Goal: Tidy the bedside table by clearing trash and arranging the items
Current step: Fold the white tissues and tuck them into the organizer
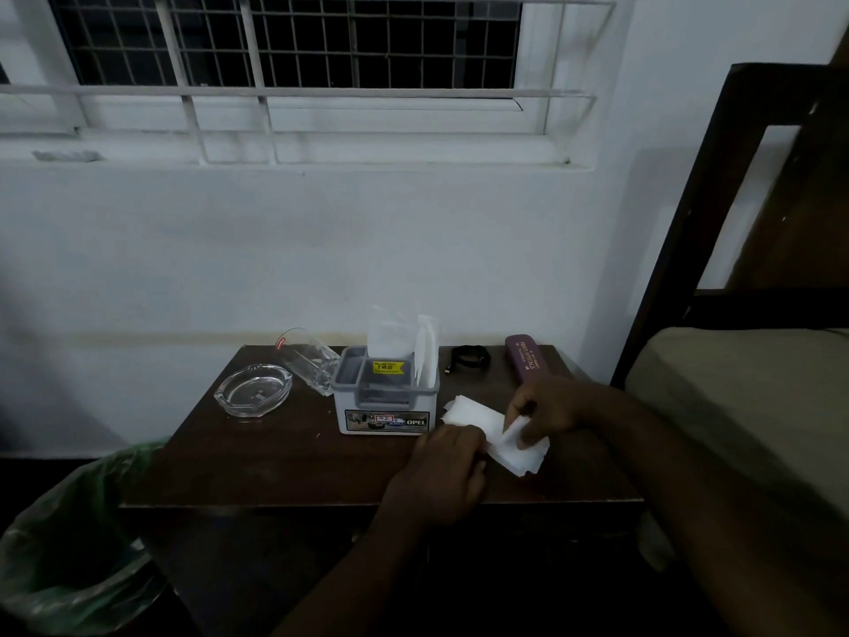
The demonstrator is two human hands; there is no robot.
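Observation:
On the dark wooden bedside table (285, 462) lies a small stack of white tissues (473, 418) near the right front. My right hand (546, 413) pinches a corner of the top tissue and lifts it. My left hand (448, 471) presses flat on the stack's left end. Just left of the tissues stands a grey and white plastic organiser box (386, 406) with white tissues standing upright in it. A clear glass ashtray (252, 390) sits at the left, and a clear drinking glass (308, 365) lies tipped on its side beside it.
A maroon spectacle case (528, 363) and a coiled black cable (468, 358) lie at the table's back right. A bin lined with a green bag (78, 535) stands on the floor at the left. A bed with a dark frame (735, 406) is close on the right.

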